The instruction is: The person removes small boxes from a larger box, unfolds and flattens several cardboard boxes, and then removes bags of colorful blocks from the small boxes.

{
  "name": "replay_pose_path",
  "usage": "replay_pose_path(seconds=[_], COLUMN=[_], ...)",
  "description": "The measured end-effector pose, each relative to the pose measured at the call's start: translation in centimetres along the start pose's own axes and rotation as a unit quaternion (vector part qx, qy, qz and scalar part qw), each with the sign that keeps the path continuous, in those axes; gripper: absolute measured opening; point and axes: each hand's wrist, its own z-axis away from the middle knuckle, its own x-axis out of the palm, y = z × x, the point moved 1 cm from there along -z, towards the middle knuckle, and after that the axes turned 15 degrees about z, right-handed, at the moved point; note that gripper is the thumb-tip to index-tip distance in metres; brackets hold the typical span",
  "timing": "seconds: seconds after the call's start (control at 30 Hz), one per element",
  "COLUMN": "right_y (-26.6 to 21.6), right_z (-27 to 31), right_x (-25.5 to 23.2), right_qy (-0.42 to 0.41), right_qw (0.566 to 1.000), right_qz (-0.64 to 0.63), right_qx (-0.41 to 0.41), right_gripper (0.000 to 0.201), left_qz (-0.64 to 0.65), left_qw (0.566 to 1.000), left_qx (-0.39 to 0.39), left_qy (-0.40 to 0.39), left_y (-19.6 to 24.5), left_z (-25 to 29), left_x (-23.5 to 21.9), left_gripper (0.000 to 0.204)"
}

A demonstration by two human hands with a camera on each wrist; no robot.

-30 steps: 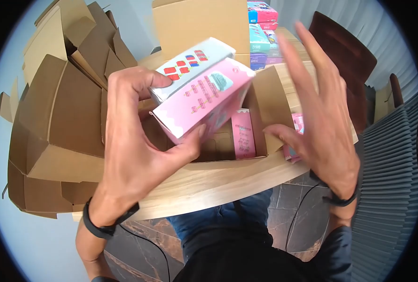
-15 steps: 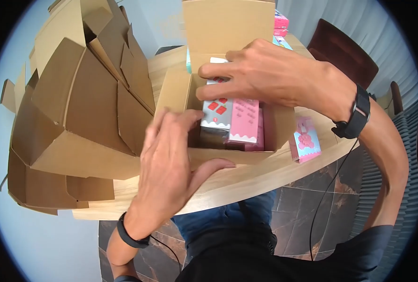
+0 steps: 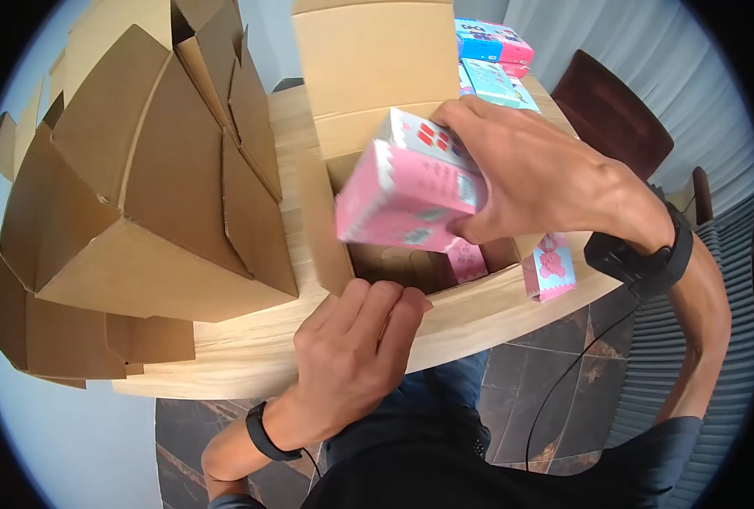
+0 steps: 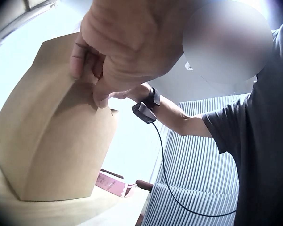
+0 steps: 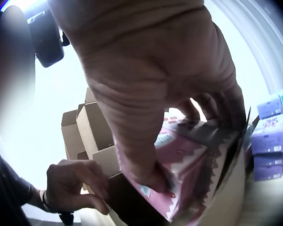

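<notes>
hand-packing at an open carton point(image 3: 312, 216), seen from the head and both wrists. the right hand point(image 3: 540, 174) grasped the pink-and-white printed packaging point(image 3: 411, 191), its thumb on the lower side and its fingers over the top; whether this was one box or two pressed together could not be told. the packaging was tilted and lay directly above the mouth of the open carton. the left hand point(image 3: 351, 352) was clenched on the near rim of the open carton, close to its left corner, with the fingers curled over the edge. inside the open carton, at its right end, stood a pink printed box point(image 3: 467, 261), partly hidden by the packaging. the far flap point(image 3: 377, 64) of the open carton stood upright.

surroundings: the wooden worktop point(image 3: 250, 352) bore the open carton. a pink-and-blue printed box point(image 3: 551, 270) lay just to the right of the open carton, and stacked printed boxes point(image 3: 494, 53) were beyond it, to the right. large brown cardboard boxes point(image 3: 169, 195) were to its left. a dark reddish-brown chair point(image 3: 616, 106) was farther to its right.
</notes>
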Motion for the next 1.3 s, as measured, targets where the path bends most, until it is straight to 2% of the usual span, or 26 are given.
replay_pose_path(seconds=[0.03,0.07,0.13,0.27,0.33,0.37,0.43,0.53,0.67,0.77,0.83,0.9,0.97,1.07,1.1,1.17,1.2,1.3], right_y=[-0.4,-0.3,-0.1,0.0,-0.2,-0.4,-1.2,-2.4,-2.5,-1.9,-1.2,-1.0,-1.2,-2.1,-2.1,-2.0,-2.1,-1.9], right_z=[-0.1,-0.1,-0.6,-0.6,0.0,0.0,0.1,0.7,0.7,0.1,-0.2,-0.2,0.4,1.2,1.4,1.8,1.7,1.8], right_x=[-0.3,-0.1,0.5,1.2,1.0,0.7,-0.4,2.3,3.0,1.9,1.0,0.3,0.7,1.2,2.0,3.5,3.3,4.1], right_qy=[-0.065,-0.067,-0.023,-0.018,0.055,0.056,-0.071,0.007,0.014,-0.059,-0.085,-0.208,-0.19,-0.102,-0.102,-0.024,-0.003,0.025], right_qw=[0.995,0.994,0.999,1.0,0.996,0.996,0.997,0.995,0.994,0.998,0.996,0.969,0.975,0.994,0.993,0.992,0.989,0.984], right_qz=[-0.051,-0.052,-0.017,0.017,0.06,0.062,0.017,0.049,0.038,-0.01,-0.03,-0.117,-0.112,-0.05,-0.051,-0.105,-0.128,-0.167], right_qx=[0.063,0.065,0.033,0.016,-0.021,-0.025,0.029,-0.087,-0.1,0.007,0.013,0.064,0.042,0.006,0.008,-0.067,-0.069,-0.06], right_gripper=[0.074,0.074,0.074,0.076,0.055,0.055,0.055,0.054,0.053,0.079,0.077,0.077,0.077,0.082,0.082,0.089,0.069,0.066], left_qz=[0.004,0.028,0.053,0.058,0.064,0.049,0.033,0.061,0.043,0.042,0.045,0.039,0.037,0.039,0.044,0.047,0.048,0.026], left_qw=[1.0,1.0,0.998,0.997,0.996,0.997,0.998,0.998,0.998,0.998,0.997,0.997,0.997,0.997,0.997,0.997,0.997,0.998], left_qx=[0.001,-0.005,-0.01,-0.013,-0.021,-0.003,0.014,0.006,0.034,0.051,0.054,0.066,0.063,0.06,0.06,0.054,0.047,0.055], left_qy=[0.0,-0.01,-0.021,-0.044,-0.062,-0.056,-0.051,-0.012,-0.02,-0.015,-0.014,-0.009,-0.013,-0.018,-0.019,-0.027,-0.033,-0.025], left_y=[-0.2,-0.6,-1.0,-1.4,-1.6,-1.8,-1.9,-1.8,-1.9,-2.4,-2.6,-2.6,-2.6,-2.6,-2.6,-2.6,-2.7,-2.7], left_z=[0.1,0.2,0.4,0.4,0.4,0.3,0.4,0.6,1.2,1.7,1.7,1.6,1.5,1.4,1.4,1.5,1.5,1.7], left_x=[0.0,-0.1,-0.2,-1.0,-1.3,-1.5,-1.4,-1.0,-1.4,-1.5,-1.4,-1.5,-1.4,-1.4,-1.4,-1.6,-1.6,-1.5], left_gripper=[0.013,0.014,0.015,0.019,0.02,0.02,0.021,0.02,0.025,0.027,0.027,0.027,0.027,0.026,0.026,0.026,0.025,0.026])
